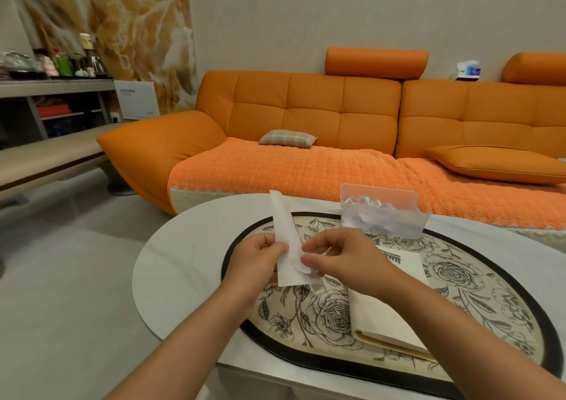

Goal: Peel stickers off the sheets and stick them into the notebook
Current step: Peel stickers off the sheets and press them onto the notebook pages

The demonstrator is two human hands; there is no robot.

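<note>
— How far along, going by this?

— Early, at a guess. Mid-peel on one sticker (304,269). Nothing stuck down on the notebook (386,317), as far as can be seen.

— Open or shut, that notebook?

— Hard to tell. Lying flat on the flowered mat (465,280) on the white worktop (183,261), cream face up, partly hidden under the right forearm. Just beyond the cream face, a white page (398,260) with a black printed strip: part of the notebook or a separate card, impossible to say.

— And the grips?

— Left hand (257,258): grip clamped on the sticker sheet (283,231), pinching its side edge and holding it upright in the air just left of the notebook. Right hand (337,255): grip pinching the lifted sticker low on that sheet, above the notebook's far left corner.

— Any containers?

— One clear plastic box (382,219), standing beyond the notebook at the mat's far rim. Filled with pale, see-through pieces, probably more stickers or sheets. Too blurred to say which.

— Left to do?

— Nearly everything, judging by the bare cream face. Finish this peel, carry the sticker across to the notebook and press it down. Then the same again for the rest of the sheet, and likely for the box's contents.
</note>
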